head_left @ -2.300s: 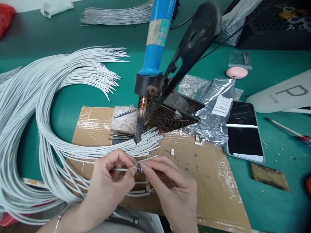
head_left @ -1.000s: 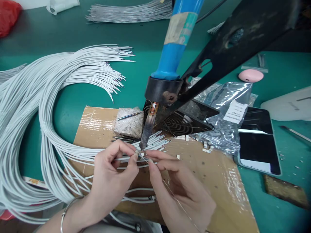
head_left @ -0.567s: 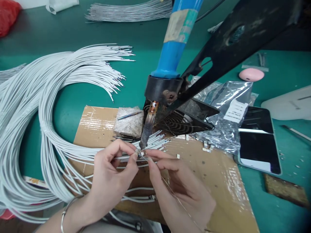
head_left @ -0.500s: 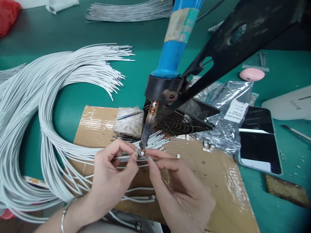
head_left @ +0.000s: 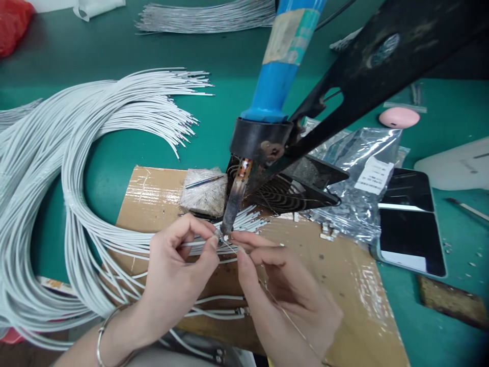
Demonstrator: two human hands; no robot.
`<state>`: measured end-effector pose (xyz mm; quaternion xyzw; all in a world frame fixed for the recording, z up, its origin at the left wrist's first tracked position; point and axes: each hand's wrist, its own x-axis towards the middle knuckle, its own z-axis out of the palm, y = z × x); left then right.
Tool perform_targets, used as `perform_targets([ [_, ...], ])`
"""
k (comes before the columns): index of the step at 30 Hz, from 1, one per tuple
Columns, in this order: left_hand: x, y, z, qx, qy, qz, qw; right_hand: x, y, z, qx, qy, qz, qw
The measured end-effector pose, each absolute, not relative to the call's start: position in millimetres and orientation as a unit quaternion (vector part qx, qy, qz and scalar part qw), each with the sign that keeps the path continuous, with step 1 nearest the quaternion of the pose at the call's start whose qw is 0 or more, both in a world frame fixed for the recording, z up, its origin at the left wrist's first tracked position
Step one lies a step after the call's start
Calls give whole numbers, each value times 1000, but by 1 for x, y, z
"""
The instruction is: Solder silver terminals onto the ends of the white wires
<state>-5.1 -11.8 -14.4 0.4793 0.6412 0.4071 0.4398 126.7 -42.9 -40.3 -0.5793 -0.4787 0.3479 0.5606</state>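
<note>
My left hand (head_left: pixel 179 278) is closed in a pinch on the end of a white cable (head_left: pixel 188 244). A tiny metal connector (head_left: pixel 225 237) shows at its fingertips, right under the tip of the blue-handled soldering iron (head_left: pixel 232 206). The iron is fixed in a black metal bracket (head_left: pixel 344 109) and points down. Between thumb and fingers of my right hand (head_left: pixel 292 298) is a thin solder wire (head_left: pixel 292 322), its end reaching the iron tip and connector. The exact contact there is partly hidden by my fingers.
A large bundle of white cables (head_left: pixel 72 199) curves along the left. Cardboard (head_left: pixel 344 300) lies under my hands. Behind them are a pale block with a thin metal rod (head_left: pixel 204 191) and a black fan (head_left: pixel 282 196). Plastic bags (head_left: pixel 351 178) and a phone (head_left: pixel 410 224) lie right.
The view has shifted slightly, so the iron and right-hand items appear a little further right. My right hand sits slightly further from the left; both keep their grip.
</note>
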Motion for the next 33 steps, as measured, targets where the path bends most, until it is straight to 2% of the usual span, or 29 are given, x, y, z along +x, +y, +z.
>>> perform_targets([
  [20,-3,-4,-9,449,617,431,482,121,-42,-39,-599,-460,331,565],
  [33,-3,2,1,443,626,399,502,121,-41,-36,-602,-456,326,568],
])
